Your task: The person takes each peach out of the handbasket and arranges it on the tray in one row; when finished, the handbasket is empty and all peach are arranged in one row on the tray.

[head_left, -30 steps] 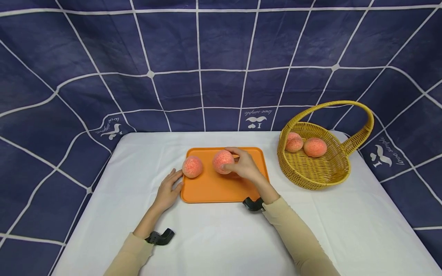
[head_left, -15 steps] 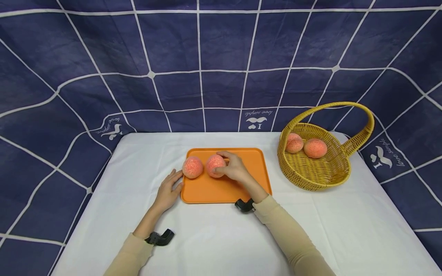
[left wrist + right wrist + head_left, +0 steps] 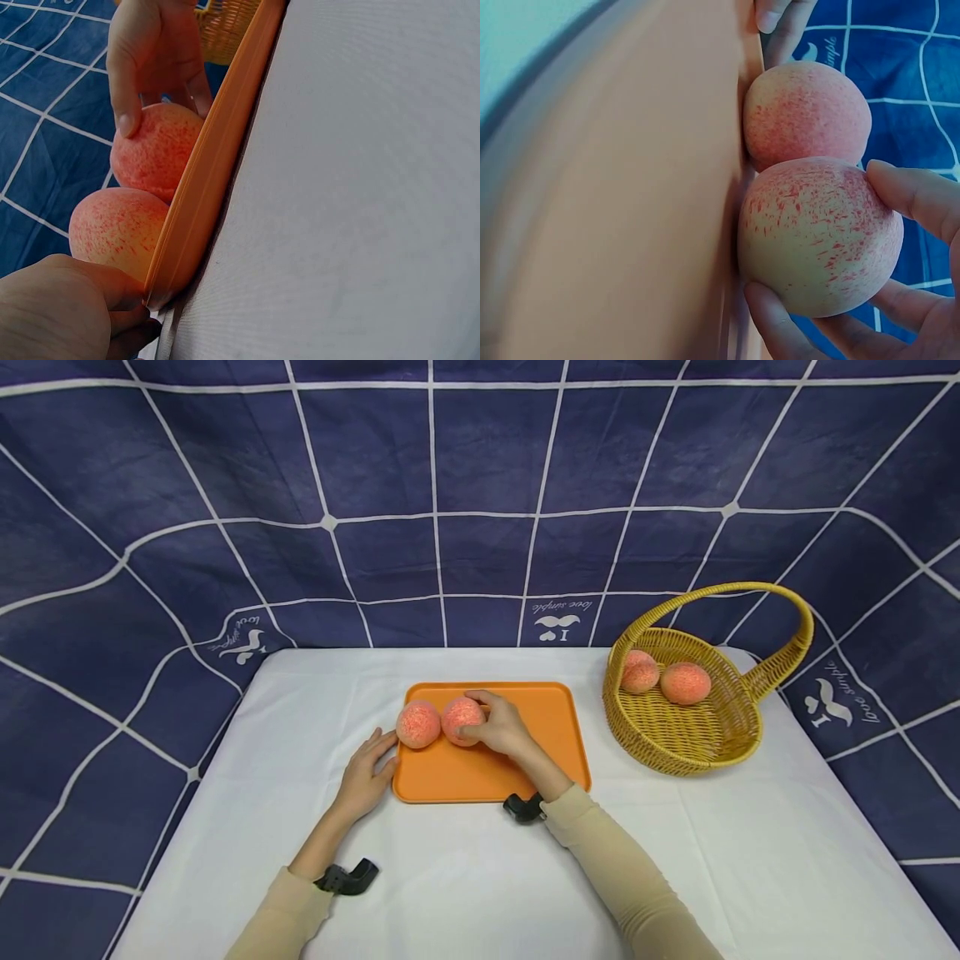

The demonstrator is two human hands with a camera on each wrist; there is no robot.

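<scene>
In the head view my right hand (image 3: 499,725) holds a pink-red peach (image 3: 462,721) over the orange tray (image 3: 487,777). The right wrist view has its thumb and fingers spread around this peach (image 3: 821,236). Right beside it on the tray's left part is a second peach (image 3: 417,724); the two sit side by side, right up against each other in the right wrist view. My left hand (image 3: 364,779) rests at the tray's left edge, fingers extended, fingertips close to that second peach. From the left wrist, the fingers (image 3: 120,289) reach the tray's rim, some partly hidden.
A yellow wicker basket (image 3: 682,760) with a tall handle stands to the right of the tray. Inside lie a peach (image 3: 686,682) and more peach surface (image 3: 640,672) near its left wall. White cloth (image 3: 450,877) covers the table; a blue gridded curtain (image 3: 487,560) hangs behind.
My right hand has moved left with its peach, bringing it up to the second peach. The left hand and the basket have stayed where they were.
</scene>
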